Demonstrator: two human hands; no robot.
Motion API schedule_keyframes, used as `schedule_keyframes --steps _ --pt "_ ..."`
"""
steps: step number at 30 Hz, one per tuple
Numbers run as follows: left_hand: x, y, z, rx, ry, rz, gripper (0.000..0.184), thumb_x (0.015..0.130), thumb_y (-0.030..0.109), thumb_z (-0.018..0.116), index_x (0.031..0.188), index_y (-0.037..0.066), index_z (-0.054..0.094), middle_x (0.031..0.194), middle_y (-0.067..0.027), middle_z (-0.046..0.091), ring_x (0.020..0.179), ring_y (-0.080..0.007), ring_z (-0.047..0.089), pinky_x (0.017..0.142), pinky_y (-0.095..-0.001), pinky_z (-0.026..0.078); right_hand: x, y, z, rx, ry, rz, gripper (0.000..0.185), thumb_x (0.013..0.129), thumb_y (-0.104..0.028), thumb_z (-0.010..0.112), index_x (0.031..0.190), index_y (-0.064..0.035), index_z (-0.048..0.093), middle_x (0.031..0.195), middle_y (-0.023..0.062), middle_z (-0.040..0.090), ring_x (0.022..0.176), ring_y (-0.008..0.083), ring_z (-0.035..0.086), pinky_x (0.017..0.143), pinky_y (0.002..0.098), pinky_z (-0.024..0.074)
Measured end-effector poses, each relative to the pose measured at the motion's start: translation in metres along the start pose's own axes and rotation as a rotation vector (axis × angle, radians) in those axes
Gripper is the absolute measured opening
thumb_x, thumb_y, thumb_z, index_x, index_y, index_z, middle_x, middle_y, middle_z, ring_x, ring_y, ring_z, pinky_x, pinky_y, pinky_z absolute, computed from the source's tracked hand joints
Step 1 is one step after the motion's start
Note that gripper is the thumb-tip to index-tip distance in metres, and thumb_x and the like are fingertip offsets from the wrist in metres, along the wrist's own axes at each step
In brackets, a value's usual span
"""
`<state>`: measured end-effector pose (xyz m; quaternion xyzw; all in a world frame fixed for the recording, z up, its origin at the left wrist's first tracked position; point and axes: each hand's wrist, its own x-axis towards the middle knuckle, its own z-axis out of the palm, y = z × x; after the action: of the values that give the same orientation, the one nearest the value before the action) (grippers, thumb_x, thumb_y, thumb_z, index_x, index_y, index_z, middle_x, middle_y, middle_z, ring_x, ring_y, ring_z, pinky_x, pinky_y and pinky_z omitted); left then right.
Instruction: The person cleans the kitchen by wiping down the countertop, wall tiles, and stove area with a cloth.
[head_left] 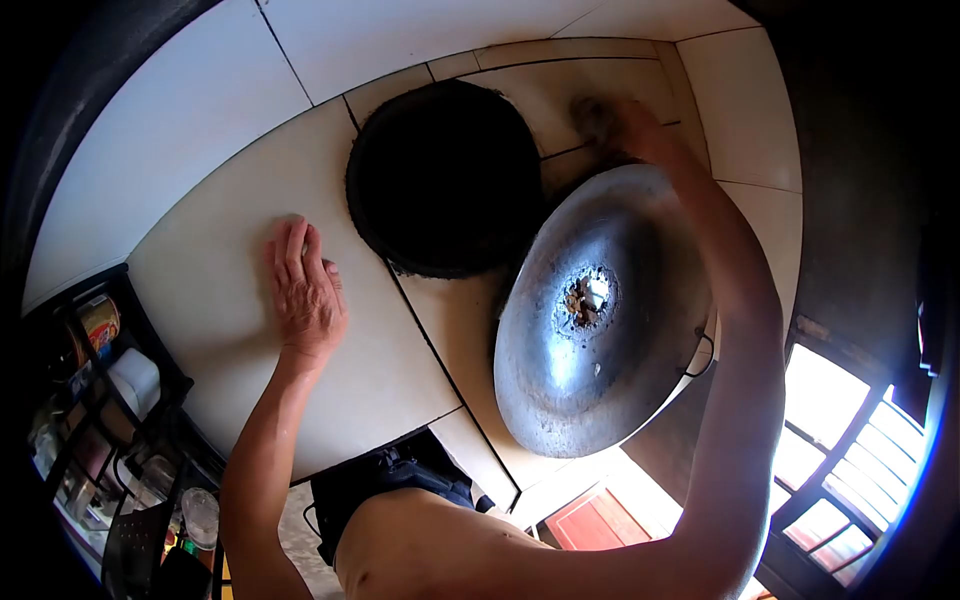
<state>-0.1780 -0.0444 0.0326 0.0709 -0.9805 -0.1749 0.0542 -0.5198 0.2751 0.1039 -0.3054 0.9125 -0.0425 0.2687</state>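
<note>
My left hand point(305, 295) rests on the pale tiled counter point(215, 260), fingers stretched out and holding nothing. Over at the far right of the counter, my right hand point(638, 132) is closed around a dark rag-like wad point(593, 117); motion blur hides its exact kind. The wad is against the tiles behind a big metal wok point(540, 375). This wok sits tilted below my right forearm, with dark bits and a bright reflection at its middle and a wire handle on its right side. Left of it, a round black stove opening point(445, 180) gapes in the counter.
A black rack point(150, 425) with jars and containers stands at the lower left. White tiled wall point(190, 130) borders the counter's back. At the lower right are a barred window point(850, 450) and a red panel point(598, 520).
</note>
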Motion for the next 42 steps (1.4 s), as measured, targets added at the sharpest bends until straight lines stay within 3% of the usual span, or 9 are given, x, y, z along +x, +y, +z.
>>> schedule_keyframes --steps 7,13,16,23,29,31,35,37,42 --pt "0.002 0.002 0.0 -0.021 0.019 0.007 0.045 0.086 0.008 0.046 0.127 -0.007 0.033 0.137 -0.017 0.028 0.131 -0.0354 0.023 0.108 -0.0504 0.018 0.005 -0.034 0.042 -0.175 0.017 -0.176 0.051 0.059 -0.032 0.078 0.098 -0.0039 0.062 0.089 0.0191 0.064 0.087 0.0335 0.061 0.078 0.0391 0.0474" --pt "-0.001 0.008 -0.003 -0.008 0.034 0.025 0.045 0.087 0.006 0.046 0.127 -0.007 0.033 0.137 -0.0173 0.028 0.13 -0.0362 0.024 0.108 -0.0505 0.018 0.004 -0.016 0.033 0.218 0.183 -0.152 0.056 0.057 -0.038 0.078 0.095 -0.0006 0.062 0.087 0.0193 0.063 0.086 0.0366 0.06 0.08 0.0426 0.0457" --pt "0.002 0.005 -0.001 -0.027 0.052 0.02 0.045 0.086 0.006 0.046 0.128 -0.007 0.033 0.137 -0.0172 0.028 0.13 -0.0358 0.024 0.108 -0.0503 0.018 0.006 -0.032 0.045 -0.244 0.048 -0.307 0.054 0.059 -0.038 0.078 0.096 -0.0024 0.062 0.087 0.0181 0.064 0.084 0.0346 0.061 0.079 0.04 0.0468" --pt "0.004 0.004 -0.003 0.003 0.028 0.01 0.046 0.084 0.005 0.046 0.127 -0.006 0.033 0.137 -0.0165 0.028 0.13 -0.0353 0.024 0.108 -0.0499 0.019 -0.001 0.011 0.004 0.082 0.029 0.019 0.039 0.062 -0.031 0.076 0.087 -0.0034 0.065 0.08 0.014 0.065 0.08 0.0292 0.063 0.072 0.0367 0.0501" --pt "-0.002 0.002 0.0 -0.045 0.021 -0.003 0.047 0.084 0.006 0.047 0.127 -0.007 0.033 0.137 -0.017 0.027 0.131 -0.0352 0.023 0.109 -0.05 0.018 -0.006 -0.05 0.022 -0.039 -0.108 -0.194 0.034 0.062 -0.024 0.075 0.085 -0.0017 0.064 0.077 0.0164 0.065 0.079 0.0301 0.063 0.073 0.0392 0.0496" --pt "0.0 0.004 0.002 -0.046 0.025 0.005 0.047 0.084 0.006 0.047 0.127 -0.007 0.033 0.137 -0.0172 0.027 0.131 -0.0353 0.023 0.109 -0.05 0.018 -0.001 -0.049 0.027 -0.08 -0.106 -0.111 0.031 0.064 -0.021 0.073 0.087 -0.0024 0.064 0.082 0.0177 0.064 0.083 0.0313 0.063 0.076 0.0402 0.0491" --pt "-0.002 0.004 -0.001 -0.005 -0.006 0.019 0.046 0.085 0.006 0.047 0.127 -0.006 0.033 0.137 -0.017 0.027 0.13 -0.0352 0.023 0.109 -0.0498 0.018 0.004 0.009 0.02 -0.211 -0.079 -0.039 0.025 0.07 -0.015 0.065 0.092 -0.0048 0.064 0.089 0.0185 0.064 0.088 0.0337 0.061 0.078 0.0412 0.0485" --pt "0.0 0.003 -0.002 0.01 -0.008 -0.008 0.046 0.085 0.006 0.047 0.127 -0.006 0.033 0.137 -0.0168 0.028 0.13 -0.0351 0.024 0.109 -0.0495 0.018 -0.009 0.051 0.014 -0.088 0.136 -0.143 0.023 0.072 -0.013 0.062 0.094 -0.0069 0.064 0.091 0.0177 0.064 0.089 0.0343 0.061 0.079 0.0413 0.0478" --pt "0.002 0.004 -0.001 -0.017 0.025 -0.007 0.046 0.085 0.007 0.046 0.127 -0.006 0.034 0.136 -0.0165 0.029 0.13 -0.0349 0.025 0.109 -0.0489 0.019 -0.001 -0.043 0.017 -0.062 -0.084 -0.193 0.027 0.071 -0.018 0.063 0.094 -0.004 0.062 0.091 0.0189 0.062 0.091 0.0354 0.059 0.08 0.0416 0.0469"
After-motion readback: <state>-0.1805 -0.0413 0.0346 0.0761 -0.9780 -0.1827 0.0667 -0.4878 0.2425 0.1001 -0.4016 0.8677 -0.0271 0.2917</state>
